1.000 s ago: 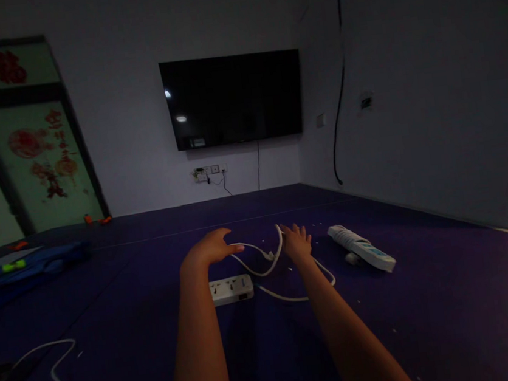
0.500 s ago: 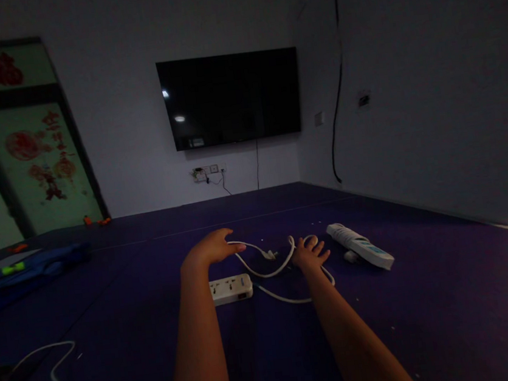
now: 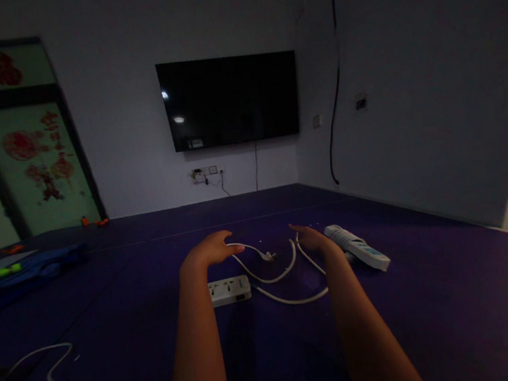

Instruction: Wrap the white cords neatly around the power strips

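Observation:
A white power strip (image 3: 231, 290) with several sockets lies on the dark blue-purple floor, partly hidden by my left forearm. Its white cable (image 3: 289, 301) loops across the floor and ends in a plug (image 3: 268, 256) between my hands. My left hand (image 3: 212, 250) is beside the left bend of the cable, thumb and a finger apart; its other fingers are hidden. At the cable's right bend is my right hand (image 3: 312, 237), its thumb stretched out leftward and the rest of its fingers mostly hidden. Whether either hand touches the cable is unclear.
A white box-like thing with blue markings (image 3: 359, 249) lies right of my right hand. Blue cloth (image 3: 37, 264) and another white cord (image 3: 53, 378) are on the left. Ahead, a television (image 3: 230, 101) hangs above wall sockets (image 3: 206, 172); a black cable (image 3: 335, 108) runs down the right wall.
My right hand has turned from lying spread, palm down, to standing beside the cable with its thumb to the left. The left hand has hardly moved.

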`<state>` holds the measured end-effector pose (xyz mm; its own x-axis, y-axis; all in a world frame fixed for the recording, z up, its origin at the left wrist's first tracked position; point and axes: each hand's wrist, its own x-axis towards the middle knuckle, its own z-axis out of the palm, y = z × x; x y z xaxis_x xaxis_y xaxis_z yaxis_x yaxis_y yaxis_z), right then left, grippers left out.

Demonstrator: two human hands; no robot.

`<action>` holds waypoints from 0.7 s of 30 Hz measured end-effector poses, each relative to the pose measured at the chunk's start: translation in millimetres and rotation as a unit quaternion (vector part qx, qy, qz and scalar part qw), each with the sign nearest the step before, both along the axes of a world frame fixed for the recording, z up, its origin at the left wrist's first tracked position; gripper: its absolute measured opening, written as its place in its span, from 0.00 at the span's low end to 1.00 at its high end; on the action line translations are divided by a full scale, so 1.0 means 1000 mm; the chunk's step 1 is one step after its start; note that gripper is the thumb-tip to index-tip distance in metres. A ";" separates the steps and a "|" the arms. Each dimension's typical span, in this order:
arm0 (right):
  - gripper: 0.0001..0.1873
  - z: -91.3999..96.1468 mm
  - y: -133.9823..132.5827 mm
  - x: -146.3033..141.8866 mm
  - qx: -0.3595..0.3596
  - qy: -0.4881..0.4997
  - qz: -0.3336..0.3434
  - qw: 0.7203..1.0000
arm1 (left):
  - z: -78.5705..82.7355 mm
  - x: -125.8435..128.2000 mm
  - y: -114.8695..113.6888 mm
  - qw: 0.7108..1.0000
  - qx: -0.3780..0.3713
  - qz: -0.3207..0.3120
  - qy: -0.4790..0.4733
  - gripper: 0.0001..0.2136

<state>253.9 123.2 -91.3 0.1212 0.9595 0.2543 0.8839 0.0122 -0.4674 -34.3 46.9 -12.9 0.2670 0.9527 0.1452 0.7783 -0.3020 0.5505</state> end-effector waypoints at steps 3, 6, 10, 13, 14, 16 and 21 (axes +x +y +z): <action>0.31 0.020 -0.004 -0.002 0.014 0.013 0.051 0.999 | -0.001 0.001 0.001 1.000 -0.006 0.000 0.000 0.31; 0.29 0.040 -0.012 -0.009 0.043 0.024 0.081 0.995 | 0.000 0.002 0.001 1.000 -0.011 0.001 0.002 0.32; 0.18 0.068 -0.034 -0.029 0.077 0.043 0.148 0.985 | 0.002 0.003 -0.001 1.000 -0.015 0.002 0.008 0.33; 0.15 0.084 -0.055 -0.054 0.049 0.104 0.285 0.952 | 0.002 0.005 -0.002 1.000 -0.017 0.003 0.013 0.32; 0.14 0.088 -0.061 -0.064 0.029 0.107 0.322 0.940 | 0.002 0.005 -0.002 1.000 -0.019 0.005 0.015 0.31; 0.12 0.091 -0.069 -0.086 -0.015 0.093 0.382 0.919 | 0.003 0.006 -0.003 0.999 -0.025 0.012 0.020 0.31; 0.21 0.078 -0.072 -0.137 -0.078 -0.130 0.384 0.911 | 0.011 -0.004 -0.008 0.998 -0.009 0.058 0.023 0.31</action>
<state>116.9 51.0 -12.8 -0.6453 0.7633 0.0318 0.7242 0.6245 -0.2925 -38.2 38.6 -1.9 0.1598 0.9800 0.1188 0.8319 -0.1985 0.5183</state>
